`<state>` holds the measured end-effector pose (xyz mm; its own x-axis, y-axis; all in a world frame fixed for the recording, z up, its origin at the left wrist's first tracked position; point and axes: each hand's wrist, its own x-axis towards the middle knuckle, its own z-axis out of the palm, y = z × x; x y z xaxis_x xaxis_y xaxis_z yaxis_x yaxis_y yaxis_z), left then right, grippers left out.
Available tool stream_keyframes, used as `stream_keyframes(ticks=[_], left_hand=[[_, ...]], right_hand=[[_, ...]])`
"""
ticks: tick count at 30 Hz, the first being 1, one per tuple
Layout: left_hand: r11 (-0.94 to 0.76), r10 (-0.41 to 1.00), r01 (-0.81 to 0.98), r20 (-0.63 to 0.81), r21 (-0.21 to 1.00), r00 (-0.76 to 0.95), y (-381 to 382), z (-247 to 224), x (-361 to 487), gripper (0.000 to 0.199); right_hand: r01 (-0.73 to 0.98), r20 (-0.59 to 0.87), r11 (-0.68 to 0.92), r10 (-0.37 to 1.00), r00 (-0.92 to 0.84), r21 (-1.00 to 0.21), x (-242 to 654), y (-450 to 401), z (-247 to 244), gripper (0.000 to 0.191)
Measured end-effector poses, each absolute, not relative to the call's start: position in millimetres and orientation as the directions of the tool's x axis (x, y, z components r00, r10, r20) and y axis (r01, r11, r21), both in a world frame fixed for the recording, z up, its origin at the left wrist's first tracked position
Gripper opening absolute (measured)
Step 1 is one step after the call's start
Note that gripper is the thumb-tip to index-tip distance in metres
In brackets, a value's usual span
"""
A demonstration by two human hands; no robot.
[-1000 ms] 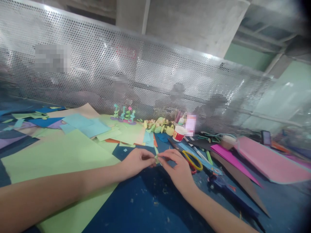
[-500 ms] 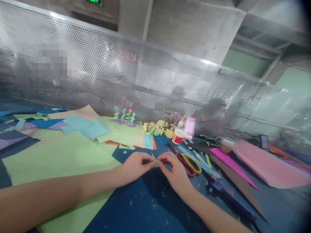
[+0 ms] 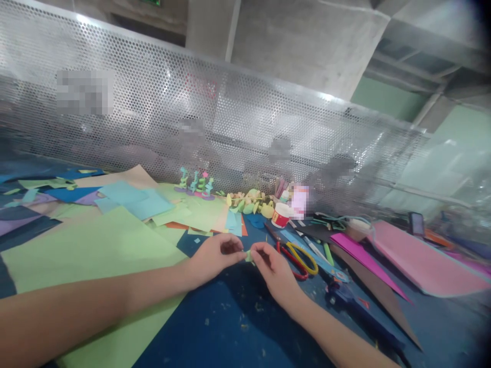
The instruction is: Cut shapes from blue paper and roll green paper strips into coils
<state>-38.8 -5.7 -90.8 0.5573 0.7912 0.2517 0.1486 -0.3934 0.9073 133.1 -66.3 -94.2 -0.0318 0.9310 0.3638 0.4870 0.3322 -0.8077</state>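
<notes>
A tiny light green paper piece [image 3: 248, 256] is pinched between the fingertips of both my hands, above the dark blue table surface. My left hand [image 3: 218, 255] comes in over a large light green sheet [image 3: 99, 250], its thumb and fingertip closed at the piece's left side. From the other side, my right hand [image 3: 274, 268] is closed on the same piece with thumb and index finger. The fingers cover part of the piece, so its full shape is hidden. Just right of my right hand lie scissors [image 3: 303, 257] with red and yellow handles.
A hot glue gun [image 3: 356, 312] lies at right, near brown, magenta and pink sheets [image 3: 425, 260]. Behind my hands stand a red and white paper cup [image 3: 281, 215], yellow-green leaf-shaped pieces [image 3: 251, 202] and small paper plants [image 3: 195, 184]. A perforated metal screen [image 3: 238, 112] runs along the back.
The thin green sliver that stuck up between my fingertips no longer shows; a small green piece is visible there instead. My left fingers have shifted slightly, and both hands stay together.
</notes>
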Motion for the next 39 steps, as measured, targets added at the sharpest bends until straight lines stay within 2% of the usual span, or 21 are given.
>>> stream_keyframes(ticks=[3,10,15,18,29,32,36,39], left_hand=[[-0.335,0.791,0.098,0.224,0.937,0.570,-4.9,-89.8,-38.2,0.021],[-0.257,0.752,-0.009,0.206,0.966,0.626,-4.8,-90.2,-37.1,0.018],[-0.172,0.762,0.019,0.121,0.985,0.637,-7.5,-89.1,-37.0,0.023],[-0.186,0.776,0.071,0.102,0.980,0.622,-7.9,-87.3,-36.5,0.025],[-0.221,0.775,0.186,0.056,0.957,0.629,-2.1,-82.8,-36.9,0.029],[-0.198,0.759,0.119,0.075,0.973,0.647,-0.4,-82.1,-35.5,0.029],[-0.015,0.779,-0.026,0.028,1.000,0.626,0.6,-79.3,-34.3,0.040],[-0.033,0.767,-0.022,0.039,0.999,0.641,-0.7,-76.3,-36.2,0.036]], right_hand=[[0.365,0.302,0.281,0.953,0.001,-0.888,132.7,-65.5,-93.7,0.022],[0.207,0.231,0.217,0.972,0.042,-0.954,129.2,-63.8,-94.6,0.023],[0.039,0.175,0.173,0.983,0.060,-0.984,126.1,-66.3,-91.0,0.023],[-0.039,0.145,0.149,0.986,0.086,-0.988,124.6,-67.1,-88.2,0.025],[-0.021,0.136,0.138,0.988,0.067,-0.990,125.5,-66.9,-87.1,0.026],[0.031,0.171,0.169,0.982,0.076,-0.985,125.5,-66.3,-87.0,0.024],[0.072,0.193,0.186,0.976,0.104,-0.980,126.7,-65.9,-87.3,0.024],[0.072,0.201,0.195,0.975,0.097,-0.978,127.8,-65.7,-87.7,0.023]])
